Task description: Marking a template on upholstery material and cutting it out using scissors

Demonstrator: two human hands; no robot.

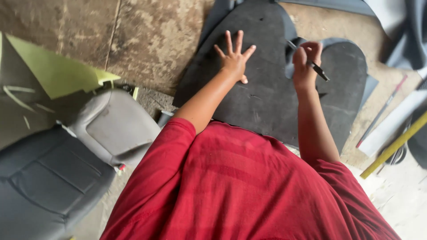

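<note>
While pinned flat on the concrete floor (155, 40), dark foam sheet (267, 98) with rounded far lobes, marked or cut at its far right.
Left hand (235, 60) spread open, fingers apart, pressing the sheet's far middle; right hand (306, 62) closed around a slim dark pen-like tool (311, 64), tip at the notch between the lobes. No finished line discernible; most of the outline seemingly untouched. Grey car seat (66, 164) near left, green sheet (58, 71) far left, yellow rule (396, 144) right.

Dark foam panel (267, 98) flat on floor; pen (311, 64) held tilted.
</note>
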